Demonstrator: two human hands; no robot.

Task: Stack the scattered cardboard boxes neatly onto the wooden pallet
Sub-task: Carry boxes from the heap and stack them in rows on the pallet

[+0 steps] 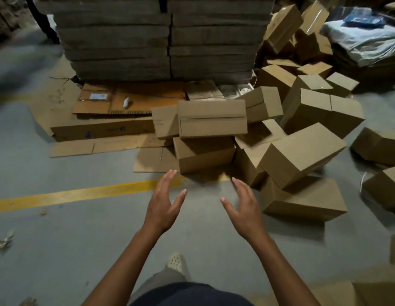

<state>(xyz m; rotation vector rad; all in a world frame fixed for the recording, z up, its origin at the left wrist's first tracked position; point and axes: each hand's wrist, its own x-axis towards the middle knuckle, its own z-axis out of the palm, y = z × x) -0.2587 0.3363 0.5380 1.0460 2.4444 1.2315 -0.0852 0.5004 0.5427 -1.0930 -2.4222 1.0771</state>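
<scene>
Just beyond the yellow floor line [81, 193], at its right end, a closed box [212, 118] lies level on top of a lower box [203, 154], whose near corner almost reaches the line. Both are plain brown cardboard with their flaps shut.

Right of that same end of the line, the scattered boxes [302, 153] spread in a loose heap. Some are tilted against each other, some lie flat on the grey floor [59, 239], and a few more are piled higher toward the far right.

Over the line's right end hover the left hand [163, 204] and the right hand [243, 206], palms turned toward each other. The fingers of both are straight and slightly spread, thumbs held apart, and neither holds or touches anything. They are close to the lower box.

Farther past the line, flat cardboard sheets [103, 129] cover the floor, and behind them rises a tall stack [165, 38] of what look like flattened cartons. Its base is dim, so I cannot tell whether a pallet sits beneath it.

On the near side of the line, between the forearms, one pale shoe [174, 261] shows.
</scene>
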